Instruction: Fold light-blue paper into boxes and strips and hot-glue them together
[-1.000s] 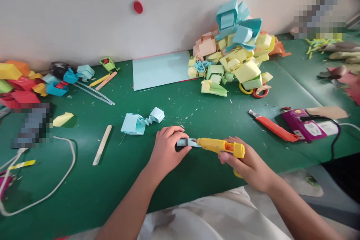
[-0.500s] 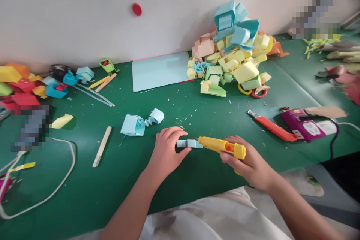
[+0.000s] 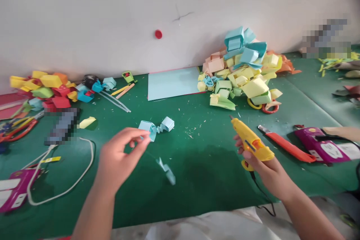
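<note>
My right hand (image 3: 267,172) is wrapped round a yellow hot glue gun (image 3: 250,138), its nozzle pointing up and to the left, clear of the paper. The thumb and fingertips of my left hand (image 3: 120,157) are pinched together; what is between them is too small to make out. From there a faint thread seems to run down toward a small folded light-blue paper strip (image 3: 168,173), blurred by motion. Behind my left fingertips lies a light-blue paper box, partly covered, joined by a zigzag paper strip (image 3: 159,129) to a smaller blue paper cube (image 3: 168,123).
Blue cardstock (image 3: 174,84) lies by the wall beside a heap of folded paper pieces (image 3: 244,71). A red utility knife (image 3: 291,146) and purple power strip (image 3: 320,144) sit at right. At left are colourful paper boxes (image 3: 50,86), scissors (image 3: 24,131), a phone (image 3: 62,125) and white cable (image 3: 91,168).
My left hand has let go of the small blue strip and moved left, fingertips pinched. The strip has shifted and turned. The glue gun has lifted away to the right. The view has shifted.
</note>
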A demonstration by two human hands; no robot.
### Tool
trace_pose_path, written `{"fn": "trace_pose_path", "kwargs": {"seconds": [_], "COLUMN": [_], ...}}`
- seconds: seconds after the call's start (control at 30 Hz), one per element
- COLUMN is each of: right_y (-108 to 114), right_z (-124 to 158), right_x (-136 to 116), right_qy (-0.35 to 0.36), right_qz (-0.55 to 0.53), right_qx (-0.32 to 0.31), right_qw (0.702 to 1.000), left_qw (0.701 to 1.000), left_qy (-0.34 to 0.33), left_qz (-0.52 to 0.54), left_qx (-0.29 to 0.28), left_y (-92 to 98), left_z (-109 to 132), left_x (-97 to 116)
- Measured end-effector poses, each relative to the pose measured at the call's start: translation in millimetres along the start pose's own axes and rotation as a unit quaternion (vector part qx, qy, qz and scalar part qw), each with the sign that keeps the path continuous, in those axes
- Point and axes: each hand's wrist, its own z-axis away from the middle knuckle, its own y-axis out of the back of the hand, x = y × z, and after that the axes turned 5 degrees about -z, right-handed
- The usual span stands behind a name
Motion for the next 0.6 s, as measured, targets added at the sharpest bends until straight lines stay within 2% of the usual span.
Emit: {"fn": "trace_pose_path", "kwargs": {"seconds": [0.07,0.1,0.23,0.4,0.6], "right_y": [-1.2,-1.8,-3.6,-3.1,-10.0], "right_z": [-2.3,-3.0,-5.1,-9.3,-12.2], "right_x": [-0.6,-0.4,2.5,5.5,8.5], "right_qy": [-0.008,-0.013,-0.017,-0.038,-0.047], "right_qz": [-0.005,-0.006,0.001,0.006,-0.016], "right_qx": [-0.006,-0.01,-0.02,-0.049,-0.046], "right_qw": [1.0,1.0,1.0,0.998,0.998], "left_qw": [0.995,0.992,0.984,0.979,0.987], "left_qy": [0.096,0.123,0.179,0.193,0.157], "left_qz": [-0.02,-0.016,0.003,-0.007,0.018], "left_qx": [0.01,0.007,-0.025,-0.066,-0.04], "left_y": [15.4,20.2,22.5,16.6,26.9], "left_z": [-16.3,-22.4,-30.5,-25.6,-21.9], "left_x": [-13.3,-18.3,-24.5,-14.1,12.4]}}
